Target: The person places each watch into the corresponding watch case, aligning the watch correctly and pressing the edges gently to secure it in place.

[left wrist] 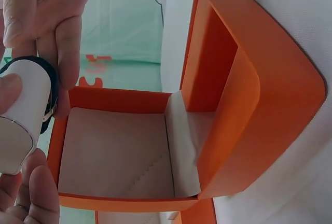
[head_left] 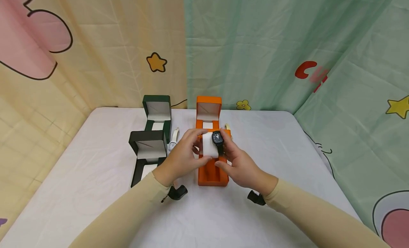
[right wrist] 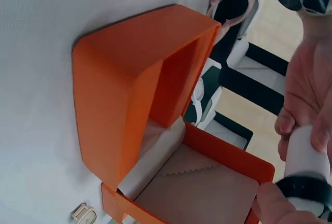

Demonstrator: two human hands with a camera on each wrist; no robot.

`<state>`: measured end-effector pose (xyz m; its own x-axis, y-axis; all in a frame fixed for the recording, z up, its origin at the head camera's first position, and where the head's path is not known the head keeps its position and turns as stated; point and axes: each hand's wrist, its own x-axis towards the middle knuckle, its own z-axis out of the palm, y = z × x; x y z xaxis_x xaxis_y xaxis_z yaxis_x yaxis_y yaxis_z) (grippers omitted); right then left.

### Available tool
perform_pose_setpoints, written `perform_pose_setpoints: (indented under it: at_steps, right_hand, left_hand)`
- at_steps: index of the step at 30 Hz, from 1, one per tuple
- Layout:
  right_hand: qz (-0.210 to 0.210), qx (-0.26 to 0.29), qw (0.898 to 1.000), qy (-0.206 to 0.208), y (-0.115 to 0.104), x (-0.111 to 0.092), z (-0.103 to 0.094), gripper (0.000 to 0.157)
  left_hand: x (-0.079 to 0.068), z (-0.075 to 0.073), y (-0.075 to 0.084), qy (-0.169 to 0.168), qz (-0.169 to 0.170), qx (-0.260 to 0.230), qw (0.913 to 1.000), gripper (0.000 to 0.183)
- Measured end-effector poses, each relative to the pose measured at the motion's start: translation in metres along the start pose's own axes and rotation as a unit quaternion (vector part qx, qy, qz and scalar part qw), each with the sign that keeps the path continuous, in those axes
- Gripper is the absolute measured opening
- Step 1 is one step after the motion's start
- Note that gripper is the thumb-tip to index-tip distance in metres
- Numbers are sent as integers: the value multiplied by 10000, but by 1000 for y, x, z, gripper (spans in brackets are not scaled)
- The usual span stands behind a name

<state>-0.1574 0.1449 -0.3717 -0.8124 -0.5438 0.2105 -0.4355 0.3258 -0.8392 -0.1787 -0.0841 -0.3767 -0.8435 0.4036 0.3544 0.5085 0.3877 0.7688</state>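
Above an open orange watch box (head_left: 213, 173), both hands hold a white watch cushion with a black watch on it. My left hand (head_left: 185, 157) grips the cushion (head_left: 209, 145) from the left, thumb at its lower edge. On the other side, my right hand (head_left: 243, 166) has its fingers around the black watch (head_left: 217, 138) at the cushion's right end. In the right wrist view the black strap (right wrist: 303, 186) wraps round the cushion (right wrist: 307, 151). Below the hands, the orange box (left wrist: 290, 94) stands with its lid up and a bare recess in front.
Behind stands a second open orange box (head_left: 208, 98). To the left are an open green box (head_left: 156, 98) and an open black box (head_left: 145, 136), with a white-strapped watch (head_left: 174, 139) beside them. A gold-toned watch (right wrist: 84, 214) lies on the white tablecloth (head_left: 281, 148).
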Motion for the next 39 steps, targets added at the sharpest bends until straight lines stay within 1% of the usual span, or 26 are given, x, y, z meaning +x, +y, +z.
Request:
perform_pose_setpoints:
  at_steps: [2, 6, 12, 15, 19, 22, 26, 30, 36, 39]
  right_hand:
    - [6, -181, 9998, 48, 0, 0, 2, 104]
    - [-9, -393, 9992, 108, -1, -1, 4, 105]
    - [-195, -575, 9981, 92, 0, -6, 8, 99]
    - [-363, -737, 9960, 342, 1, -8, 10, 87]
    - [-564, -912, 9900, 916, 1, -8, 10, 63]
    - [-485, -963, 9851, 1341, -1, -7, 8, 49]
    - [-221, -798, 9831, 1630, -2, -4, 5, 33]
    - [-159, -545, 9856, 1592, -3, -3, 3, 26]
    - [-104, -194, 9906, 1351, 0, -4, 0, 24]
    - [-53, -222, 9903, 1373, 3, -4, -1, 22]
  left_hand:
    - [1, 0, 1, 50, -26, 2, 10000, 74]
    - [2, 0, 3, 134, -21, 21, 9999, 73]
    - [2, -3, 4, 214, 36, 100, 9997, 75]
    - [2, -5, 4, 276, 131, 109, 9995, 76]
    - [3, -6, 4, 287, 256, 117, 9992, 76]
    - [2, -6, 5, 268, 285, 63, 9992, 76]
    - [2, -5, 5, 281, 295, 22, 9992, 76]
    - [1, -5, 5, 317, 285, -1, 9991, 76]
    - [1, -6, 7, 317, 264, -116, 9991, 76]
    - [1, -6, 7, 297, 245, -160, 9991, 77]
